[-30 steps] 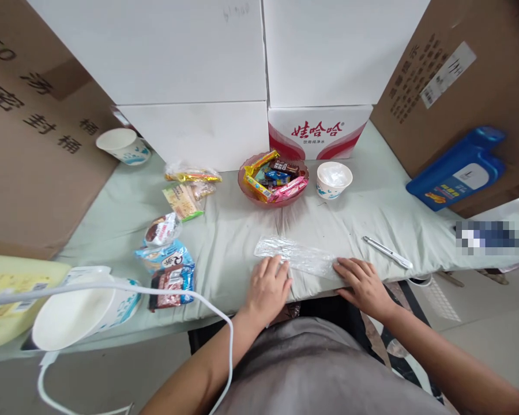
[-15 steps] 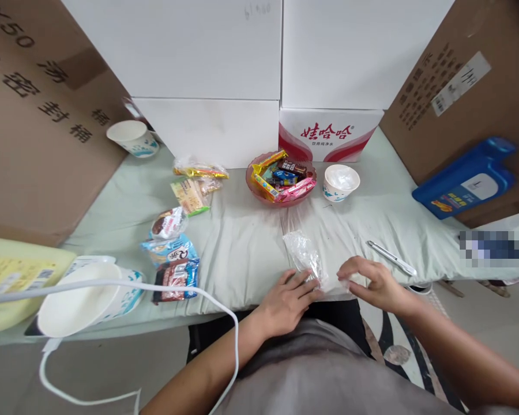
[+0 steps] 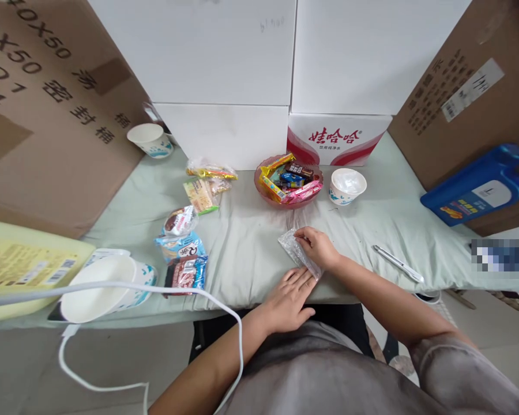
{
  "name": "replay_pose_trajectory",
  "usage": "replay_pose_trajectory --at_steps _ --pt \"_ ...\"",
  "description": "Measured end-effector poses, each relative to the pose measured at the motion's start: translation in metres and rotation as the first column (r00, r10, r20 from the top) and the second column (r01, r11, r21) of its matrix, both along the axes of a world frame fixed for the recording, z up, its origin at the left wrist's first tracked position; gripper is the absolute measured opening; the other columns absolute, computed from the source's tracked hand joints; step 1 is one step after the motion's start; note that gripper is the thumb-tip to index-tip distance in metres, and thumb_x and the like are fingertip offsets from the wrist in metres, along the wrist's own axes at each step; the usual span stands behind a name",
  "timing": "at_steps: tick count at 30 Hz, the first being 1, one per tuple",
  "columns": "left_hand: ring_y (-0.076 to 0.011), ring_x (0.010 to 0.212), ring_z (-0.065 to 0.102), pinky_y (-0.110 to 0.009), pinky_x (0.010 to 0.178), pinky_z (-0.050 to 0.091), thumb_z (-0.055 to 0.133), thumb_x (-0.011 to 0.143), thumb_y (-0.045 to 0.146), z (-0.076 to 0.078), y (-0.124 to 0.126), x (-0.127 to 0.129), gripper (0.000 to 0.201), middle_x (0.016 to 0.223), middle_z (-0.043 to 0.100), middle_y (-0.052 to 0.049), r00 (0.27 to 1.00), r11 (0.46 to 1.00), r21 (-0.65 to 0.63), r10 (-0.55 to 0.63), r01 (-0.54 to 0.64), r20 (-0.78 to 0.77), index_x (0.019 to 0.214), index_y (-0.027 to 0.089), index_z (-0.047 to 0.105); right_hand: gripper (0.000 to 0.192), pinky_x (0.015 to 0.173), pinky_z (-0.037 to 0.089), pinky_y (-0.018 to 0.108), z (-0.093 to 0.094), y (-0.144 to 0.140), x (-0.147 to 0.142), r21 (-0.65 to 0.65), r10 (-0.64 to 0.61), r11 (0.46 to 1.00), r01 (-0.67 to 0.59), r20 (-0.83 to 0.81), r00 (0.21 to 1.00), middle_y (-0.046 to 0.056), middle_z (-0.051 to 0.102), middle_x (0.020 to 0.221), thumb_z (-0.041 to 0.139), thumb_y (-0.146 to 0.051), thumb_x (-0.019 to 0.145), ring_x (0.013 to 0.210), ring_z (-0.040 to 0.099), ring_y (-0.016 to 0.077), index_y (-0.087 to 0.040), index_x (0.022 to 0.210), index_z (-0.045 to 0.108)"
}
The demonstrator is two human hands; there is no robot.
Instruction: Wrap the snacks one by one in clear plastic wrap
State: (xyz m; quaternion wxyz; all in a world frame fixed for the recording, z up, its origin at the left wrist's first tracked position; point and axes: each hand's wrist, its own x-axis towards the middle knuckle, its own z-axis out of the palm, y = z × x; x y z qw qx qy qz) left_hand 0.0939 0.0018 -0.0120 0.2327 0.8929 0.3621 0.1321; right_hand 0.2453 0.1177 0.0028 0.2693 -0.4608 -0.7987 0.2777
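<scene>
A crinkled clear plastic bag [image 3: 288, 244] lies on the pale green cloth in front of me. My left hand [image 3: 288, 300] rests flat by its near end, fingers stretched out and fingertips touching the plastic. Over the bag's right side is my right hand [image 3: 319, 248], its fingers bent and pinched together on the plastic; the fingertips are partly hidden. Beyond the bag stands a pink glass bowl [image 3: 266, 199] of wrapped snacks. To its right is a paper cup [image 3: 345, 197] with clear plastic inside.
Wrapped snacks [image 3: 181, 248] lie left of my hands. A large paper tub [image 3: 140, 282] and white cable [image 3: 177, 288] are nearer. At right are a pen [image 3: 398, 264] and blue bottle [image 3: 458, 187]. White boxes [image 3: 225, 135] and cardboard boxes [image 3: 112, 104] stand around the cloth.
My right hand has moved left and forward, from beside the bag onto it. My left hand stays flat near the bag's near end. The view has shifted slightly.
</scene>
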Motion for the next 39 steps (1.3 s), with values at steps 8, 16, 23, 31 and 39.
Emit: replay_pose_trajectory --at_steps 8,16,23,31,39 --pt "-0.0317 0.141 0.034 -0.051 0.114 0.026 0.063 0.081 0.044 -0.002 0.003 0.002 0.082 0.150 0.038 -0.020 0.997 0.997 -0.025 0.077 -0.076 0.019 0.148 0.014 0.026 0.026 0.068 0.043 0.027 0.003 0.009 -0.019 0.082 0.030 0.993 -0.085 0.523 0.852 0.009 0.066 0.102 0.040 -0.029 0.099 0.083 0.064 0.0189 -0.019 0.107 0.062" --pt "-0.0323 0.137 0.039 -0.053 0.113 0.029 0.066 0.079 0.039 -0.005 0.002 0.004 0.074 0.145 0.045 -0.018 0.988 0.992 -0.014 0.127 -0.126 0.088 0.143 0.015 0.036 0.020 0.091 0.041 0.039 -0.008 0.014 -0.017 0.230 -0.044 0.972 -0.059 0.420 0.906 0.014 0.062 0.109 0.052 -0.032 0.092 0.104 0.053 0.0273 -0.017 0.101 0.063" --pt "-0.0206 0.106 0.062 -0.039 0.095 0.049 0.054 0.089 0.029 0.006 -0.001 -0.014 0.039 0.111 0.065 -0.010 0.700 0.886 -0.306 0.462 -0.347 0.545 0.126 0.018 0.047 0.029 0.049 0.039 0.025 -0.001 0.006 0.000 -0.254 -0.309 0.941 0.225 -0.365 0.878 -0.005 0.050 0.059 0.050 -0.050 0.088 0.050 0.047 0.0119 -0.022 0.080 0.049" --pt "-0.0191 0.098 0.062 -0.034 0.088 0.050 0.053 0.090 0.023 0.014 0.002 -0.010 0.009 0.095 0.065 -0.008 0.661 0.887 -0.190 0.444 -0.421 0.605 0.084 0.019 0.059 0.038 0.041 0.033 0.022 0.014 -0.005 0.000 -0.390 -0.417 0.895 0.217 -0.555 0.720 -0.009 0.043 0.052 0.060 -0.059 0.077 0.041 0.040 0.0083 -0.023 0.076 0.047" --pt "-0.0166 0.087 0.061 -0.031 0.081 0.049 0.052 0.092 0.021 0.004 0.000 -0.013 0.013 0.087 0.063 -0.006 0.630 0.895 -0.200 0.426 -0.399 0.649 0.080 0.018 0.056 0.031 0.048 0.033 0.024 -0.006 -0.001 0.003 -0.333 -0.414 0.897 0.292 -0.395 0.820 -0.004 0.051 0.058 0.062 -0.051 0.073 0.050 0.042 0.0104 -0.021 0.071 0.053"
